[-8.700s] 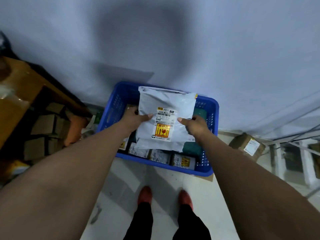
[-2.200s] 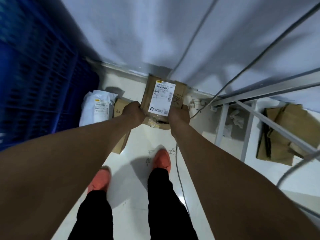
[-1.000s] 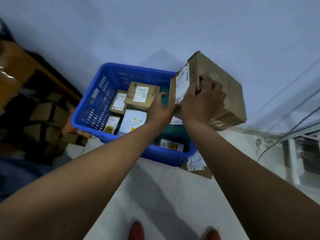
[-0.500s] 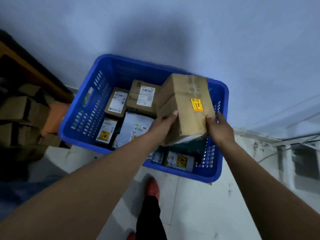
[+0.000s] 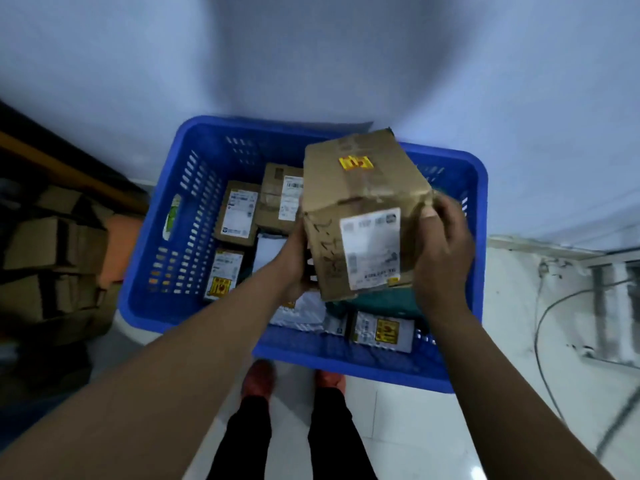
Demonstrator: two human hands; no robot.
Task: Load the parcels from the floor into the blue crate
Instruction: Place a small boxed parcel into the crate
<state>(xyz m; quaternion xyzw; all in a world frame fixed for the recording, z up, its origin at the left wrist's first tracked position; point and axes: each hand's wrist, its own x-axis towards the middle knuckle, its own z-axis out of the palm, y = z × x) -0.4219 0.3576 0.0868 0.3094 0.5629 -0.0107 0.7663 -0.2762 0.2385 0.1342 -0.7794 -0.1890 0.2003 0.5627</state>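
The left hand [image 5: 293, 263] is gripping the near-left edge of the taped cardboard box [image 5: 360, 188], its fingers mostly hidden underneath. The right hand [image 5: 445, 244] is clamping the opposite side, thumb pressing by the crumpled corner. Between the fingers the box is hanging tilted over the blue crate [image 5: 156, 271], above a green parcel [image 5: 381, 303]. It is looking stiff though dented, probably light. The flat side faces are likely offering a firmer hold than the crushed corner.

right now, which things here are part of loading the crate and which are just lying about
In the job: brown cardboard box with white label, gripped by left hand and right hand; blue plastic crate; small labelled parcels already inside it.
Lying about: stacked plain cardboard boxes at left; grey cable on floor at right.
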